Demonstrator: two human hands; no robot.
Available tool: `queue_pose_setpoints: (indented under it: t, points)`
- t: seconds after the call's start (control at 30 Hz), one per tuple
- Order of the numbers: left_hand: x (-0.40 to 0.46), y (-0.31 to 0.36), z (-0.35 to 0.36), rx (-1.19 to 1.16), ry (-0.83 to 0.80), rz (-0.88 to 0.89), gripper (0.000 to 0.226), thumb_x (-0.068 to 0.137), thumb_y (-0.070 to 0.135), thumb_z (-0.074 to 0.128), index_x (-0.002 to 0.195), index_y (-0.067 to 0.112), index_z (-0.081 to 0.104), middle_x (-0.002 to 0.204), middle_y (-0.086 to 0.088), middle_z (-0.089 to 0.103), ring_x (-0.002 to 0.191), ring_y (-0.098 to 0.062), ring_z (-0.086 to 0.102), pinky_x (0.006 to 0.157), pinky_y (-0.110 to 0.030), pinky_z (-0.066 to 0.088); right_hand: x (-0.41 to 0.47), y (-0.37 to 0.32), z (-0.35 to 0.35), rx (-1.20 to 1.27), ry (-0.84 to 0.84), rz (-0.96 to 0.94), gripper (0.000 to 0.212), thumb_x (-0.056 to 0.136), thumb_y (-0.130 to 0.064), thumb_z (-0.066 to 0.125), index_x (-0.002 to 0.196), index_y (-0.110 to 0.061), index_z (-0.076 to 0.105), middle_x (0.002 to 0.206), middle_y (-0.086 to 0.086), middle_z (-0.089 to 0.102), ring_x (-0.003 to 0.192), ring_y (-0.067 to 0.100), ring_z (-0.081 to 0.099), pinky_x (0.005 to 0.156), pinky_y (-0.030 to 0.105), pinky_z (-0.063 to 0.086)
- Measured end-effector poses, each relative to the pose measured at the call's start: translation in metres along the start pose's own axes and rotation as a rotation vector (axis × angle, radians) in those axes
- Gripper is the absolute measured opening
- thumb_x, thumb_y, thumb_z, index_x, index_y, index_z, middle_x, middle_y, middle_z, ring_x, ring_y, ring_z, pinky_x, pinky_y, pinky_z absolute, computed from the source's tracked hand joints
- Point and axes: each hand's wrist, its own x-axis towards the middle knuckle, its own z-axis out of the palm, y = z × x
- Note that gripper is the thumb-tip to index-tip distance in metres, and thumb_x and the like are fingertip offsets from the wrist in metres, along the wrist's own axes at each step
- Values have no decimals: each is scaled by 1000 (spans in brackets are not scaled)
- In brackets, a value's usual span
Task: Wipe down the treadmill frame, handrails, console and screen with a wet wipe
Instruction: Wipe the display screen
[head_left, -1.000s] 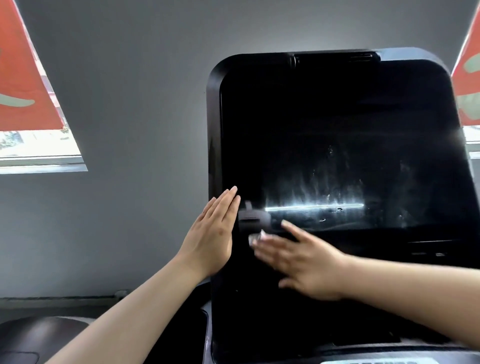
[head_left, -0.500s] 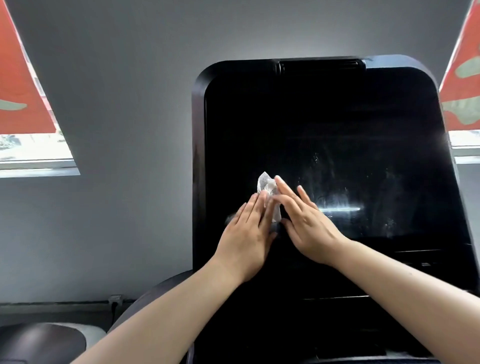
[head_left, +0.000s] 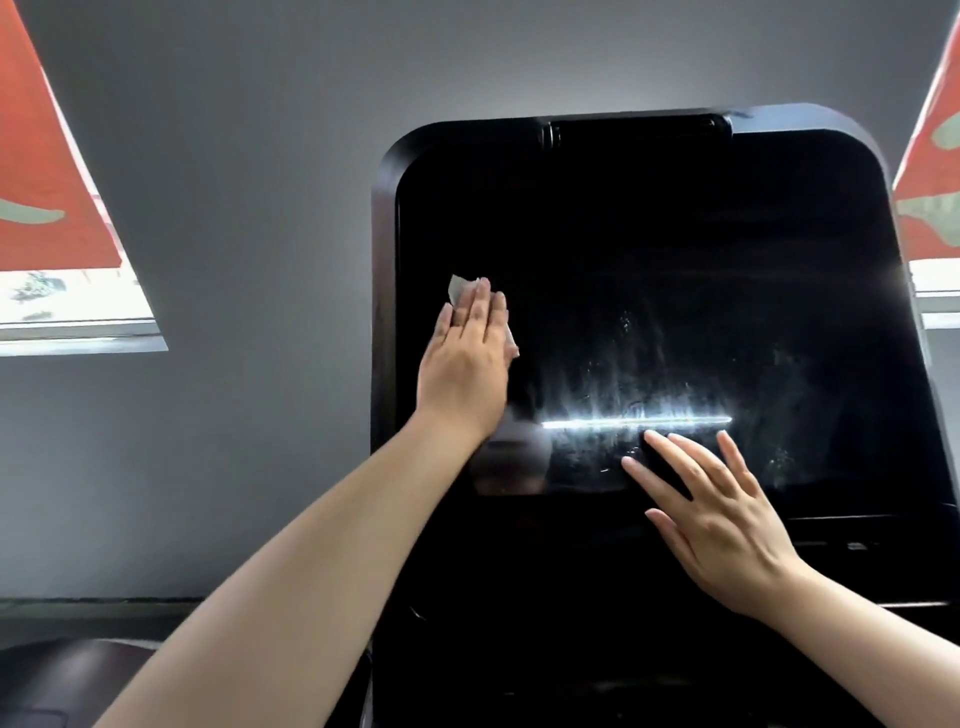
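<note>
Black glossy screen (head_left: 675, 291) fills the middle-right of the view, tall panel with rounded corners set in a dark frame (head_left: 383, 312), tilted back. Glass shows whitish smears and streaks across the lower middle, plus a bright horizontal glare line (head_left: 636, 421) through them. Below the glass, the dark console (head_left: 857, 551) with slots, details hard to read.

Grey wall (head_left: 234, 156) behind. Windows at both sides, each with an orange-red banner: left banner (head_left: 36, 182), right banner (head_left: 930, 182).

Left hand (head_left: 465, 364) is flat on the upper-left part of the glass, fingers straight and together, pressing the wet wipe (head_left: 460, 288) against it. Wipe is white, crumpled, mostly hidden under the palm; a corner pokes out above the fingertips and a bit at the right edge of the hand. Left forearm crosses the lower-left frame edge.

Right hand (head_left: 722, 519) is low on the screen just under the glare line, fingers spread and straight, holding nothing; fingertips look to be touching the glass, contact not certain. It covers part of the screen's bottom edge.
</note>
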Motion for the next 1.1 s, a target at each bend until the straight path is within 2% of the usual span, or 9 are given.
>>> queue_pose_setpoints:
  t: [0.2,0.3,0.47,0.57,0.7,0.77,0.9,1.03,1.1]
  points:
    - [-108,23,29,12,-127,535,57,88,24,32,139,1,36,140,-13,47,131,-26,44,112,-38,21,-1,1,6,-18,48,-4,44,101,-39,21,135,-23,44,140,8,41,129,25,39,118,45,10]
    - [-81,6,12,116,-113,567,56,86,22,31,141,10,36,146,-8,41,135,-21,38,113,-37,17,-2,1,7,-31,44,-8,45,100,-39,21,135,-22,44,140,9,42,129,25,39,118,45,10]
    - [-34,17,1,-2,-67,18,59,99,17,21,149,15,-10,155,-3,-18,145,-20,-14,112,-36,-14,-3,0,5,-27,38,8,44,101,-38,20,135,-22,43,139,9,44,129,25,39,118,44,10]
    - [-86,51,27,27,-36,239,59,90,14,25,147,1,20,153,-22,16,141,-34,19,116,-43,1,-2,1,5,-19,38,12,45,101,-38,21,135,-22,44,139,10,46,129,25,40,118,44,11]
    - [-121,41,30,20,-206,624,53,86,26,34,135,16,51,142,-5,47,133,-21,41,111,-39,19,-2,0,6,-9,49,6,45,100,-36,24,135,-20,46,139,10,47,129,25,40,118,43,10]
    - [-86,29,18,85,-84,573,54,87,23,33,140,16,44,145,-5,43,135,-19,39,112,-40,15,-1,1,6,11,71,10,44,96,-33,34,135,-15,44,138,10,50,129,23,40,119,41,9]
    - [-39,47,4,-66,-93,60,54,100,28,13,150,17,-5,158,0,-11,145,-17,-13,112,-38,-15,-3,1,6,57,131,24,47,89,-28,43,132,-9,43,137,11,49,128,24,41,118,41,11]
    - [-106,82,24,-82,-162,440,61,88,39,24,139,13,45,147,-7,40,137,-24,35,114,-40,9,-3,2,7,86,169,19,47,89,-29,43,132,-9,42,140,8,41,129,24,40,118,41,12]
    - [-108,65,24,-10,-250,612,57,88,43,28,135,19,48,141,-1,48,131,-18,44,112,-38,13,-3,2,8,81,171,43,49,90,-30,42,134,-9,41,143,8,38,131,23,37,118,41,11]
